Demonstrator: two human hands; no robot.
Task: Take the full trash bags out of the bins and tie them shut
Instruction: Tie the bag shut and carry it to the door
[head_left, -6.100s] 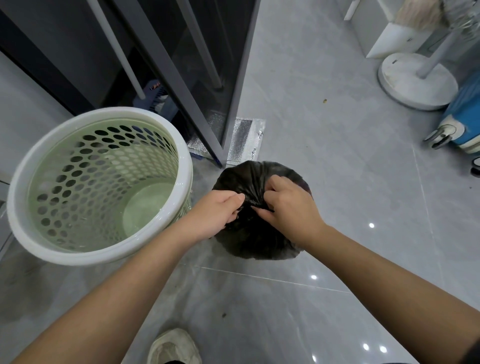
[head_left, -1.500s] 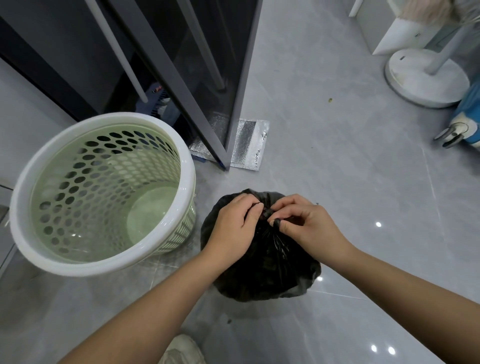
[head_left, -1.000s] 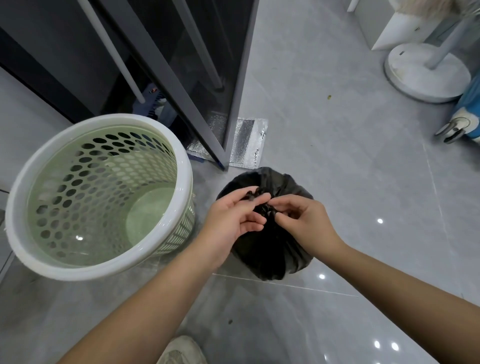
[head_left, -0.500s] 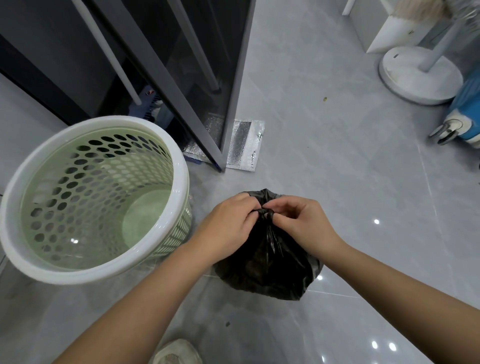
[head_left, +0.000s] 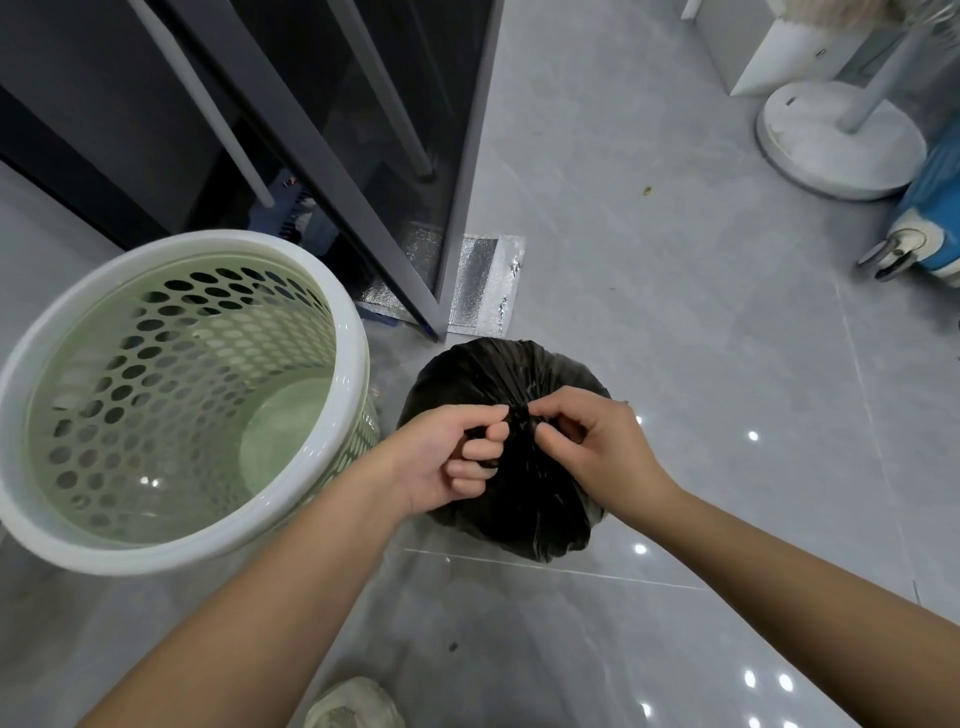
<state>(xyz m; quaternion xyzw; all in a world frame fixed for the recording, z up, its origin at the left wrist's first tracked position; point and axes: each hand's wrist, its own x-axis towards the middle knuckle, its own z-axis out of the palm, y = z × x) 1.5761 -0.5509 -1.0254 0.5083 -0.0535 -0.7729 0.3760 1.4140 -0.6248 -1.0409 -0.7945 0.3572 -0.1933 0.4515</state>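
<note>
A full black trash bag (head_left: 498, 374) sits on the grey tiled floor, out of the bin. Its gathered neck is bunched at the top between both hands. My left hand (head_left: 449, 460) has its fingers curled round one strand of the neck. My right hand (head_left: 592, 447) pinches the other strand with thumb and forefinger, right next to the left hand. To the left stands a pale green perforated bin (head_left: 171, 400) with a white rim, with no bag inside it.
A dark glass door frame (head_left: 363, 171) stands behind the bag, with a silver foil pouch (head_left: 483, 286) on the floor at its foot. A white round fan base (head_left: 836, 140) and a blue suitcase (head_left: 930, 218) are at the far right. My shoe (head_left: 353, 704) shows at the bottom edge.
The bag has moved a little further from me and its top looks rounder. Both hands stay on the neck, and the left fingers have curled tighter round their strand.
</note>
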